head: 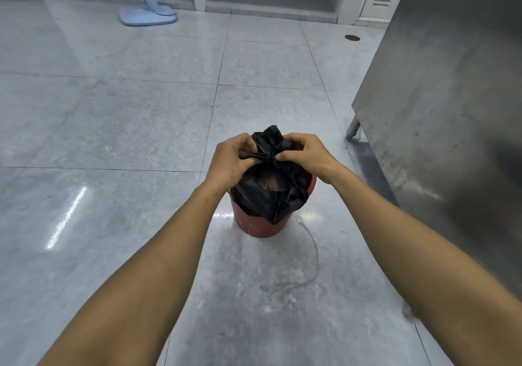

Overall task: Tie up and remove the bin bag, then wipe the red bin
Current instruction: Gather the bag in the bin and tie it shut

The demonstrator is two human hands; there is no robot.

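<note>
- Left hand (230,160) clamped on a gathered tail of the black bin bag (271,193), fingers curled shut around the plastic on its own side of the knot.
- Right hand (306,155) pinched on the opposite tail, thumb and fingers closed on the film; both hands close together, nearly touching across the twisted neck.
- Judged as the tying step: two tails crossed and drawn against each other directly over the bin mouth, a tuft of plastic poking up behind the knuckles. Could not tell whether the knot was a first or a second throw.
- Bag seated inside the red bin (255,224), its lower folds draped over the near rim; a gap in the plastic below the knot showed something pale and brownish inside.
- Bin stood upright on the grey tiled floor (113,128), with whitish streaks and a thin pale trail curling over the tiles just beside it on the near right.
- Next move, by judgement: tails pulled outward until the knot bit, then neck gripped and bag lifted straight up clear of the rim. Wiping not yet begun; no cloth in sight.
- Stainless cabinet (440,83) on a short leg to the right, near the bin but apart from it.
- Pale blue stand base (147,17) far off by the white frames at the back.
</note>
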